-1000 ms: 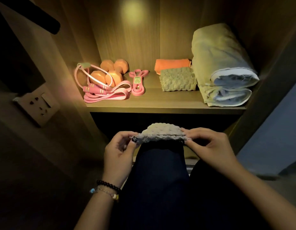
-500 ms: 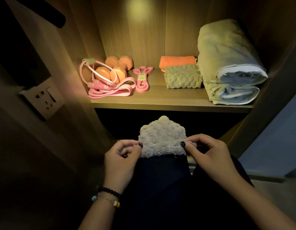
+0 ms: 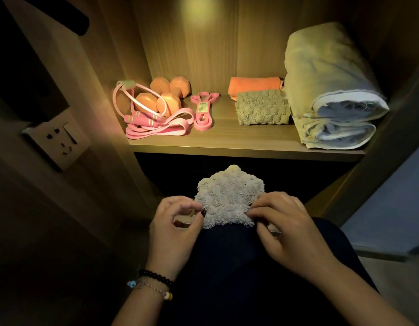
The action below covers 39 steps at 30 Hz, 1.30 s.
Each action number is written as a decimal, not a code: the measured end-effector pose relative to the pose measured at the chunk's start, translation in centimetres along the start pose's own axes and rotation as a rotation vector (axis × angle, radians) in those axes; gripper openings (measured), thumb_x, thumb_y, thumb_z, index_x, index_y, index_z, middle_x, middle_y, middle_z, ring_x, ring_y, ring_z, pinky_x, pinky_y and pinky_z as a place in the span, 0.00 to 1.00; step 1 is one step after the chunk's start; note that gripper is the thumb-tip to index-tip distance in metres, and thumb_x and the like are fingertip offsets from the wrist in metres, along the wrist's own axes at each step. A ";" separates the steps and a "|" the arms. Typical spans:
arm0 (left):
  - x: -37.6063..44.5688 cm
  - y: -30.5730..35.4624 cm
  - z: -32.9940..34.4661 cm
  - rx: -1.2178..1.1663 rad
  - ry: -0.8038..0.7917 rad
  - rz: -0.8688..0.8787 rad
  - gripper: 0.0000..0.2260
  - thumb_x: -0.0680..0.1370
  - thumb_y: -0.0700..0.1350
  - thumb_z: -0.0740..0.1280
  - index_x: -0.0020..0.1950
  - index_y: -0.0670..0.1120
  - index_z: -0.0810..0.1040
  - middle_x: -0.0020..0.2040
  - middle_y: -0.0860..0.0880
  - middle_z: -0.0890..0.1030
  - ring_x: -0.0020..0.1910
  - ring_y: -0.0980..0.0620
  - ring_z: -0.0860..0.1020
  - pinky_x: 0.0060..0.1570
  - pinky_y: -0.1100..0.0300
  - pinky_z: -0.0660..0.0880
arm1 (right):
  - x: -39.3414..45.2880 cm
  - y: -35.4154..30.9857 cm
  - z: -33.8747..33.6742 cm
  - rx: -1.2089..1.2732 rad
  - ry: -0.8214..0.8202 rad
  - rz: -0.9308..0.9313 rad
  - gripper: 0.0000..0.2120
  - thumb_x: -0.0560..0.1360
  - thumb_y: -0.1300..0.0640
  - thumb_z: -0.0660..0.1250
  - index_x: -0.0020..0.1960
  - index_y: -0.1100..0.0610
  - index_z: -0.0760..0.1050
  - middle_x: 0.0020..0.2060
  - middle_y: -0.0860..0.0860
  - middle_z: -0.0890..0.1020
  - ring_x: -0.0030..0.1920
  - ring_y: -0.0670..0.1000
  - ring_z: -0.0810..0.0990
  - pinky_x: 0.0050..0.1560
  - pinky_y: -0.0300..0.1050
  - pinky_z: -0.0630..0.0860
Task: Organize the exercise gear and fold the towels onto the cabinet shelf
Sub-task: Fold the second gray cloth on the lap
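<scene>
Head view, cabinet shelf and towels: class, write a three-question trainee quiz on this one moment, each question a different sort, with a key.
1. True or false: the small fluffy towel already lies on the shelf.
2. What lies directly in front of the orange towel? A) the dumbbells B) the folded green towel C) the large rolled towel
3. Fill in: the pink bands lie at the shelf's ____ end.

Key
1. False: the left hand and right hand pinch it over the person's lap, below the shelf.
2. B
3. left
</scene>
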<state>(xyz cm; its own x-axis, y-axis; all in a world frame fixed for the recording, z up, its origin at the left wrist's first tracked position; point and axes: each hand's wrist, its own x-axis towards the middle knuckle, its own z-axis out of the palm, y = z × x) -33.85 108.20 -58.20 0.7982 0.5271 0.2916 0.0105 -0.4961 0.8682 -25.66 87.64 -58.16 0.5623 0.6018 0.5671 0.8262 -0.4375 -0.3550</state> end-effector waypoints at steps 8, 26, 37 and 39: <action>0.1 0.4 -1.1 -0.016 -0.277 0.076 0.10 0.72 0.41 0.69 0.49 0.53 0.85 0.51 0.58 0.82 0.55 0.61 0.78 0.54 0.74 0.70 | 0.0 0.2 -0.8 0.143 -0.109 0.136 0.09 0.73 0.50 0.65 0.52 0.50 0.77 0.45 0.40 0.75 0.48 0.43 0.75 0.46 0.36 0.72; 0.1 0.3 -0.5 0.051 -0.089 0.163 0.12 0.75 0.58 0.63 0.46 0.52 0.81 0.42 0.56 0.79 0.44 0.57 0.77 0.47 0.54 0.72 | 1.4 -0.2 -2.0 0.393 -0.141 0.230 0.07 0.78 0.53 0.62 0.48 0.51 0.78 0.41 0.42 0.76 0.44 0.45 0.76 0.43 0.31 0.68; 1.2 1.0 0.5 0.028 -0.051 -0.117 0.04 0.71 0.49 0.72 0.39 0.54 0.78 0.38 0.51 0.81 0.34 0.47 0.75 0.34 0.52 0.73 | 1.9 -0.5 0.4 0.331 0.075 0.463 0.06 0.74 0.60 0.71 0.44 0.50 0.78 0.41 0.42 0.78 0.41 0.39 0.76 0.40 0.28 0.68; 1.3 1.1 0.5 0.096 -0.023 -0.081 0.05 0.70 0.50 0.72 0.40 0.55 0.77 0.41 0.53 0.78 0.36 0.52 0.74 0.36 0.56 0.72 | 1.6 -0.6 0.7 0.156 0.147 0.260 0.06 0.73 0.64 0.71 0.47 0.56 0.79 0.45 0.47 0.76 0.45 0.43 0.76 0.47 0.32 0.71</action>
<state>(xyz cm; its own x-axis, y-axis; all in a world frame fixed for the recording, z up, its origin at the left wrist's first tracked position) -32.52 108.01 -57.07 0.8059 0.5528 0.2117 0.1322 -0.5167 0.8459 -25.22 89.31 -57.52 0.7532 0.3761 0.5396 0.6576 -0.4488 -0.6050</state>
